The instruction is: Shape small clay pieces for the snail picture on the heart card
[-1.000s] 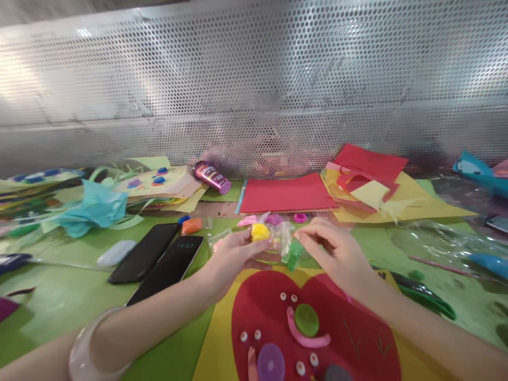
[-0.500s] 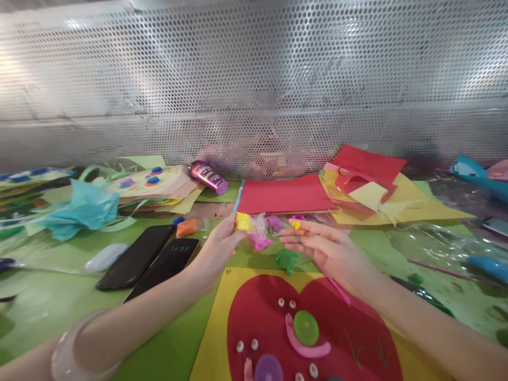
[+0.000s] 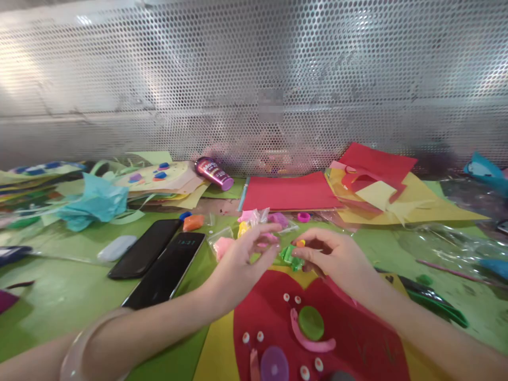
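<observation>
My left hand (image 3: 248,262) is over the craft supplies, fingers loosely curved and apart, with no held object showing. Beneath and behind it lie small clear bags of pink clay (image 3: 223,246), yellow clay (image 3: 243,228) and purple clay (image 3: 279,219). My right hand (image 3: 337,259) pinches a small yellow-orange piece of clay (image 3: 300,243) at its fingertips. Right beside those fingertips is a lump of green clay (image 3: 291,257); whether they touch it I cannot tell. Below both hands lies a red paper heart (image 3: 273,317) bearing eyes, pink strips, a green lid (image 3: 311,323) and a purple lid (image 3: 274,364).
Two phones (image 3: 170,272) and a white case (image 3: 117,248) lie at the left. A purple cup (image 3: 214,173) rests on its side near the perforated metal panel (image 3: 238,69). Red paper (image 3: 289,191) and yellow paper (image 3: 428,203) lie behind; clear plastic (image 3: 444,246) is at the right.
My left hand has come away from the yellow clay bag and moved right and nearer. The right hand has lowered beside the green clay, its fingers curling in. The pink clay bag now shows at left.
</observation>
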Available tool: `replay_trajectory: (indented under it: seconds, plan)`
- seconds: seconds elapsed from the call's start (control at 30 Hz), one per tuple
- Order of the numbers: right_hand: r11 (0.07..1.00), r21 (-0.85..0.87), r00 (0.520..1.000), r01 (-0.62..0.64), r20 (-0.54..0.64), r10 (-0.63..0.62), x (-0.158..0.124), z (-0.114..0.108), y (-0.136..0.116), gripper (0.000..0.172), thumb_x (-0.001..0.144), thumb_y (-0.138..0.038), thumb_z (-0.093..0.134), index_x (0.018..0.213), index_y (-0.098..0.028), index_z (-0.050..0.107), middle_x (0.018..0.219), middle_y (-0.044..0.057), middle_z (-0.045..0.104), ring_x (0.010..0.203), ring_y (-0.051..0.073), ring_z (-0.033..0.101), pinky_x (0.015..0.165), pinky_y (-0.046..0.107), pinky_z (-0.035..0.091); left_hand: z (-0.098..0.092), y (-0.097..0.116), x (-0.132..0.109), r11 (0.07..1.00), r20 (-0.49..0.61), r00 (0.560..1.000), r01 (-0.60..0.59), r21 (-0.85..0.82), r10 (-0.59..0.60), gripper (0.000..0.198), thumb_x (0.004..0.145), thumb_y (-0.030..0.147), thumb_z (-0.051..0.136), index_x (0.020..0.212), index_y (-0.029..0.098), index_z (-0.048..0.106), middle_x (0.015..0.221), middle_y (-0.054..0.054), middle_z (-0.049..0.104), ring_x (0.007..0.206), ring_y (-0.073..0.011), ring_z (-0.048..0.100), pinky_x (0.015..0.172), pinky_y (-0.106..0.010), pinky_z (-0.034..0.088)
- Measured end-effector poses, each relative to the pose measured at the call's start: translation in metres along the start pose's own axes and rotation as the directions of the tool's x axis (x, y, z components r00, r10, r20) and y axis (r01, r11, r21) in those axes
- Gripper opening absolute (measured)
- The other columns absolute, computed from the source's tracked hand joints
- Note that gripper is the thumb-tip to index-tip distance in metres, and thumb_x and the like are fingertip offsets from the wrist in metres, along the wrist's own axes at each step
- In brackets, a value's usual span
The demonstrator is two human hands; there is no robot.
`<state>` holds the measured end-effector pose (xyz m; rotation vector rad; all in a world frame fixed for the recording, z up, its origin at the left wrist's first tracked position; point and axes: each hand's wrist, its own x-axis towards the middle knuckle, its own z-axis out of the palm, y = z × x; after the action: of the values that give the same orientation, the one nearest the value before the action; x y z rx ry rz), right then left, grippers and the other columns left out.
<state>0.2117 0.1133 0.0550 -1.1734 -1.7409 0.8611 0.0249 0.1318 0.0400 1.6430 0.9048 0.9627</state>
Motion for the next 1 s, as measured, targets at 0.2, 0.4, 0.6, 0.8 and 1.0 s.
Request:
replay_trajectory:
  seconds: [0.2, 0.4, 0.6, 0.8, 1.0]
  plan:
    - [0.898, -0.319, 0.939, 0.303, -0.064, -0.339, -0.012, 0.011, -0.003, 0.017, 0.086, -0.024, 0.054, 0.087, -0.022, 0.071, 0.076, 0.002, 0.050, 0.064, 0.012, 0.049, 0.055, 0.026, 0.043, 0.003, 0.011, -0.004, 0.962, 0.235, 0.960, 0.198, -0.187, -0.152, 0.027, 0.082, 0.037, 0.060, 0.089, 0.013, 0.070, 0.084, -0.008, 0.070, 0.074, -0.0160, 0.061, 0.069, -0.026, 0.045]
    - [0.765, -0.511, 0.885, 0.391, -0.020, -0.466, -0.016, 0.014, -0.001, 0.025, 0.089, -0.026, 0.053, 0.111, -0.022, 0.064, 0.089, 0.005, 0.052, 0.067, 0.014, 0.050, 0.058, 0.029, 0.049, 0.004, 0.003, -0.004, 0.884, 0.241, 0.952, 0.273, -0.380, -0.191, 0.019, 0.081, 0.033, 0.064, 0.081, 0.015, 0.070, 0.077, -0.003, 0.067, 0.073, -0.0112, 0.057, 0.070, -0.021, 0.042]
    - [0.721, -0.566, 0.861, 0.399, -0.039, -0.507, -0.018, 0.019, -0.012, 0.018, 0.090, -0.023, 0.050, 0.085, -0.018, 0.066, 0.091, 0.006, 0.052, 0.071, 0.013, 0.056, 0.057, 0.025, 0.051, 0.002, -0.001, -0.008, 0.852, 0.213, 0.946, 0.315, -0.418, -0.246, 0.018, 0.076, 0.031, 0.071, 0.071, 0.014, 0.069, 0.066, 0.002, 0.064, 0.063, -0.0071, 0.053, 0.063, -0.018, 0.039]
    - [0.713, -0.601, 0.862, 0.361, -0.076, -0.501, -0.016, 0.014, -0.012, 0.017, 0.089, -0.021, 0.050, 0.081, -0.021, 0.065, 0.086, 0.004, 0.053, 0.075, 0.014, 0.057, 0.063, 0.026, 0.053, -0.002, -0.003, -0.011, 0.803, 0.226, 0.924, 0.381, -0.458, -0.309, 0.018, 0.078, 0.031, 0.069, 0.077, 0.014, 0.070, 0.076, -0.003, 0.070, 0.074, -0.0110, 0.061, 0.068, -0.019, 0.044]
    - [0.697, -0.640, 0.869, 0.323, -0.091, -0.487, -0.020, 0.015, -0.006, 0.014, 0.089, -0.025, 0.054, 0.096, -0.021, 0.065, 0.098, 0.006, 0.053, 0.084, 0.016, 0.057, 0.068, 0.028, 0.052, 0.003, 0.001, -0.014, 0.704, 0.304, 0.901, 0.432, -0.563, -0.310, 0.021, 0.087, 0.028, 0.058, 0.092, 0.011, 0.070, 0.091, -0.009, 0.070, 0.084, -0.0164, 0.063, 0.082, -0.029, 0.049]
